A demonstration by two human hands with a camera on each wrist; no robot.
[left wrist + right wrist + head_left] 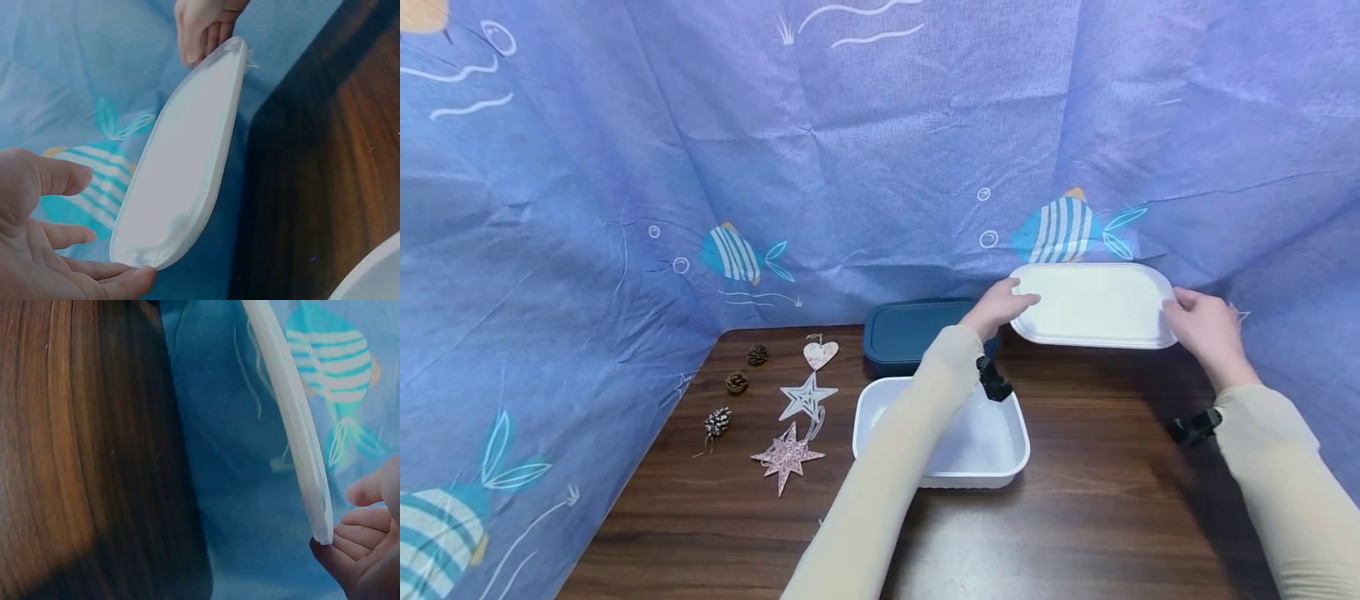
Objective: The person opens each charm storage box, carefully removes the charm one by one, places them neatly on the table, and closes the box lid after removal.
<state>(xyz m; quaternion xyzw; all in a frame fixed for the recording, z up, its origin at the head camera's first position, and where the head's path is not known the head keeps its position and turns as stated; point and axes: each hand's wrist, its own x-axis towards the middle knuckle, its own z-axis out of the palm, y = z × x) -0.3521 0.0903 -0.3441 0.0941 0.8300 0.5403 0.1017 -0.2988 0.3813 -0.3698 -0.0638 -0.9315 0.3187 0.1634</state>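
A white lid (1093, 306) with rounded ends is held up between both hands, tilted in front of the cloth at the back right. My left hand (1003, 304) supports its left end; in the left wrist view the straight fingers (94, 269) touch the lid's edge while the thumb stands apart from it. At the other end is my right hand (1210, 333). Its fingertips touch the lid's end in the right wrist view, the thumb (369, 489) clear of the rim. Below the left forearm stands an uncovered white box (981, 437), partly hidden by the sleeve.
A dark blue lidded box (910, 329) stands behind the white one. To the left lie a heart ornament (820, 354), a silver star (807, 397), a pink star (787, 457) and several pine cones (737, 382). A blue fish-print cloth (880, 167) borders the wooden table (1097, 500).
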